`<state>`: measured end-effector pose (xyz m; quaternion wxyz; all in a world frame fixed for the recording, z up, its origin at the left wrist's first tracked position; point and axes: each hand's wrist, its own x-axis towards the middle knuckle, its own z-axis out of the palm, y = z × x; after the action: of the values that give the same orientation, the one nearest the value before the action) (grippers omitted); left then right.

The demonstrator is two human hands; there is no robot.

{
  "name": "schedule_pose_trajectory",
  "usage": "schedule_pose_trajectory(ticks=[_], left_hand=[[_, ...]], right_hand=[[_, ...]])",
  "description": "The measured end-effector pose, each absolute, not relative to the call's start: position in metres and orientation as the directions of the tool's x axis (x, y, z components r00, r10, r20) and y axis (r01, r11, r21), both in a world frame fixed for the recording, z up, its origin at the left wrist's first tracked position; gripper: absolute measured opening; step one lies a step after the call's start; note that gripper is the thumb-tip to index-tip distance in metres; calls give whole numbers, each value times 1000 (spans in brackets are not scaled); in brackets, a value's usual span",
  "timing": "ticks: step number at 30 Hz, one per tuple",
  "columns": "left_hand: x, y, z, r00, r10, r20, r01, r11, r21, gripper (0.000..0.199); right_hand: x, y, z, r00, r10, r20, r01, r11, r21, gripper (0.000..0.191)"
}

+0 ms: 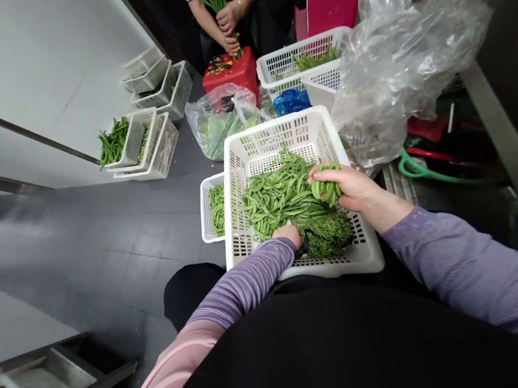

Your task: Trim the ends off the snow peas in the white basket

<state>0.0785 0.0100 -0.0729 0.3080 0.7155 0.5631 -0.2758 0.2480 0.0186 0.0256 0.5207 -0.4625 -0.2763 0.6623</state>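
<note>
On the tiled floor [100, 245], green beans [326, 188] are being gripped in the curled right hand [351, 189], while the left hand's [286, 235] hold is being hidden at the white basket [281, 144]

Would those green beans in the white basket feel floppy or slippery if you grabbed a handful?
The green beans probably feel fairly stiff, bending only slightly, as they keep their shape in the pile. Their smooth skins may be a little slippery. The bunch in the right hand suggests they're light, though loose ones could slide out.

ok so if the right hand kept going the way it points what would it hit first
probably the bean pile in the white basket, just past the bunch that the right hand holds; depth is unclear, so it may pass just above
</note>
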Motion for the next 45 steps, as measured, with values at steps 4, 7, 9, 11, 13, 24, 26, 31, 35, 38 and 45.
schedule_pose_trajectory(ticks=[4,7,9,11,13,24,26,31,35,38,45], left_hand=[[66,13,-63,232,655,-720,970,-208,124,33],[46,15,-46,299,693,-656,953,-253,167,27],[32,13,-30,381,723,-577,925,-305,228,22],[22,6,-13,443,753,-486,895,-347,279,20],[19,-3,2,469,785,-406,879,-371,298,21],[14,-6,-2,241,785,-570,872,83,483,8],[10,-2,5,218,752,-622,766,263,587,10],[25,-9,35,349,737,-579,457,405,792,20],[38,-12,45,407,703,-583,551,320,771,21],[39,-10,44,420,659,-623,519,389,761,19],[30,-11,33,452,509,-733,559,478,677,24]], right_hand=[[249,19,19,-32,933,-359,-327,-349,-878,15],[246,18,10,-55,912,-408,-235,-409,-882,16],[239,15,2,-70,888,-455,-161,-460,-873,18],[227,10,-5,-109,859,-500,-98,-510,-855,21],[214,3,-10,-185,840,-510,-70,-529,-846,23],[209,-12,-1,-177,984,22,592,124,-796,19],[210,-13,1,-232,969,89,639,221,-737,16],[205,-20,6,-373,922,109,707,358,-610,15],[204,-25,10,-461,883,93,731,437,-524,13],[204,-25,10,-495,863,99,723,472,-505,12],[200,-28,11,-550,826,127,560,477,-677,9]])
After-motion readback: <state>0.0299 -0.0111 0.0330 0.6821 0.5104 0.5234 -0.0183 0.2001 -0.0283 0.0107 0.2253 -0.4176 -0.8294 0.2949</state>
